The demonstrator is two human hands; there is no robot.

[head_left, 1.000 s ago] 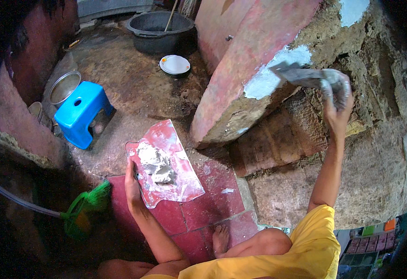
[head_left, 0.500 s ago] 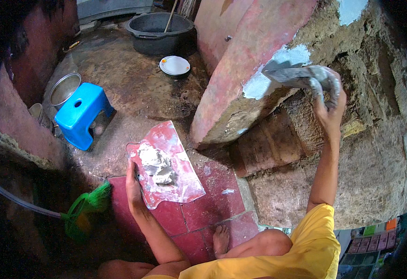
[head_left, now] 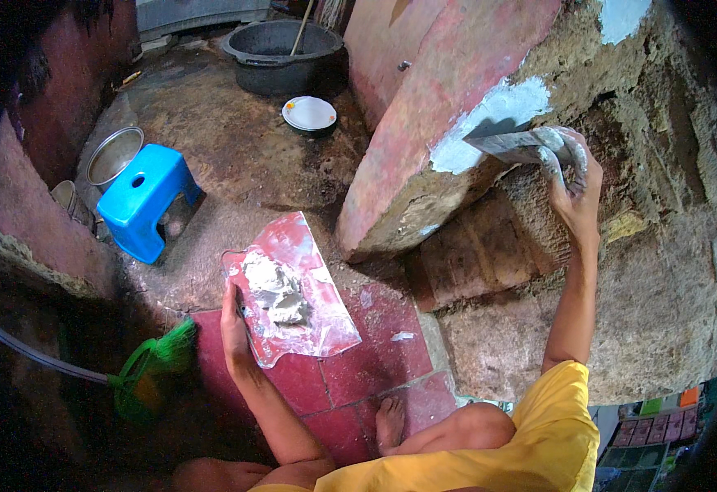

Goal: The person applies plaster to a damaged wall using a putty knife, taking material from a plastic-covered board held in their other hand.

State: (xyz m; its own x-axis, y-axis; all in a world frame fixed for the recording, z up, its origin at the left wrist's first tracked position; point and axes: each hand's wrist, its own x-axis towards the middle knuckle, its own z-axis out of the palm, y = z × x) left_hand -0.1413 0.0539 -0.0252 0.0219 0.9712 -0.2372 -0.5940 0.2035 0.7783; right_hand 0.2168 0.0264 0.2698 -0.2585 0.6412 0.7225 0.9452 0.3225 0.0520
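My right hand (head_left: 578, 184), its fingers smeared with white, is closed around a putty knife (head_left: 506, 148). The knife's blade lies at the lower part of a white putty patch (head_left: 502, 108) on the pink wall's rough broken edge. Lower left, my left hand (head_left: 235, 332) grips the left edge of a flat red board (head_left: 330, 324) with a white-smeared face. A thick lump of white putty (head_left: 275, 287) sits on its middle. The fingers under the board are hidden.
A blue plastic stool (head_left: 147, 197) stands at the left beside a metal basin (head_left: 115, 156). Farther back are a white plate (head_left: 309, 113) and a large black tub (head_left: 284, 70). A green broom (head_left: 170, 348) lies at lower left. Rough masonry (head_left: 530, 328) fills the right.
The putty knife has shifted slightly down the wall and its blade has changed angle a little. My left hand and the board look nearly unmoved.
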